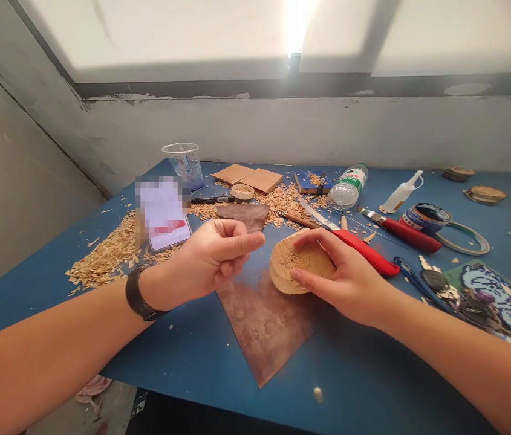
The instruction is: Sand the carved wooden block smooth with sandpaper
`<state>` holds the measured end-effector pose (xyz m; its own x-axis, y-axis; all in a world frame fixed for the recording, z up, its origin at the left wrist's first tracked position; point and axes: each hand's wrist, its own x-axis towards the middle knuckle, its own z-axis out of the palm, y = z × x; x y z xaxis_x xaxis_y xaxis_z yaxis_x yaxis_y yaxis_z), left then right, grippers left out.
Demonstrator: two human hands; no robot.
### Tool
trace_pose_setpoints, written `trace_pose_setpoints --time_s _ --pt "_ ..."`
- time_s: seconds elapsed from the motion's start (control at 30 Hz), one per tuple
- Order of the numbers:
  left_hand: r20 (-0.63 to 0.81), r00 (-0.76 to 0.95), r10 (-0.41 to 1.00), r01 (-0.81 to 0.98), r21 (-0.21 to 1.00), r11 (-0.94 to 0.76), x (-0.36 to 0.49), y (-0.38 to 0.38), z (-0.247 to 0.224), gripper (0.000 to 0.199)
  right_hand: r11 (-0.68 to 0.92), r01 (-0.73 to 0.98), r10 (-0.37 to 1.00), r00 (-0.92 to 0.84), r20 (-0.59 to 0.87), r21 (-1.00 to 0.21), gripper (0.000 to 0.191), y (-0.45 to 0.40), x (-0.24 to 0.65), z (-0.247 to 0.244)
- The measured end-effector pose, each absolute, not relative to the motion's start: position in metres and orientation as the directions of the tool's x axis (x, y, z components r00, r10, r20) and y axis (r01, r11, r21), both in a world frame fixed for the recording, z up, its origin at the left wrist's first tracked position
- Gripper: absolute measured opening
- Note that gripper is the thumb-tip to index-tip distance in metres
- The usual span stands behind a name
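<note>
My right hand [332,266] grips a round, pale wooden piece [286,260] with dark carved or drawn lines on its top. My left hand [219,251] is closed just to the left of it, apart from the wood, its thumb pressed along the curled index finger. Whether anything small is inside that grip is hidden. Beneath both hands lies a brown sheet like sandpaper [266,344], one corner toward the table's front edge. Another brown scrap [250,212] shows behind the left hand. A red-handled knife [364,251] lies just beyond my right hand.
On the blue table [182,356], wood shavings [105,254] pile around a phone [167,220]. Behind are a plastic cup [187,166], flat wood pieces [253,177] and a bottle [348,186]. To the right lie another red-handled tool [404,232], tape [464,238] and keys [436,281].
</note>
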<state>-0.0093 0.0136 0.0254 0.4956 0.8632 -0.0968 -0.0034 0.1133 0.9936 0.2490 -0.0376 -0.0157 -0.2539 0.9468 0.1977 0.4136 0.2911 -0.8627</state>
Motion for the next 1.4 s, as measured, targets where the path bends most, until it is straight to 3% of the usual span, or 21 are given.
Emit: trace_pose_setpoints --time_s 0.23,0.47,0.67,0.83,1.17,1.3,1.4 --pt "-0.141 0.738 0.66 -0.092 0.948 0.305 -0.013 0.016 0.019 0.096 0.325 0.42 0.936 -0.273 0.224 -0.847 0.034 -0.038 0.248 -0.02" --pt "-0.123 0.832 0.542 -0.086 0.935 0.344 -0.014 0.015 0.023 0.092 0.356 0.441 0.925 -0.293 0.243 -0.824 0.031 -0.037 0.249 -0.023" --pt "-0.1 0.817 0.567 -0.246 0.83 0.5 -0.016 0.02 0.015 0.088 0.364 0.463 0.923 -0.292 0.249 -0.808 0.031 -0.037 0.249 -0.023" --pt "-0.03 0.815 0.579 -0.295 0.839 0.458 -0.016 0.023 0.007 0.101 0.328 0.424 0.928 -0.31 0.205 -0.844 0.032 -0.036 0.251 -0.024" --pt "0.071 0.79 0.609 -0.417 0.791 0.448 -0.015 0.022 0.008 0.098 0.294 0.508 0.942 -0.297 0.156 -0.81 0.037 -0.038 0.252 -0.022" --pt "-0.017 0.754 0.657 -0.301 0.88 0.368 -0.013 0.021 0.006 0.087 0.287 0.525 0.945 -0.293 0.147 -0.801 0.052 -0.04 0.255 -0.02" --pt "-0.023 0.629 0.777 -0.039 0.997 0.062 -0.009 0.016 0.002 0.062 0.23 0.292 0.923 -0.368 0.112 -0.928 0.063 -0.043 0.255 -0.017"
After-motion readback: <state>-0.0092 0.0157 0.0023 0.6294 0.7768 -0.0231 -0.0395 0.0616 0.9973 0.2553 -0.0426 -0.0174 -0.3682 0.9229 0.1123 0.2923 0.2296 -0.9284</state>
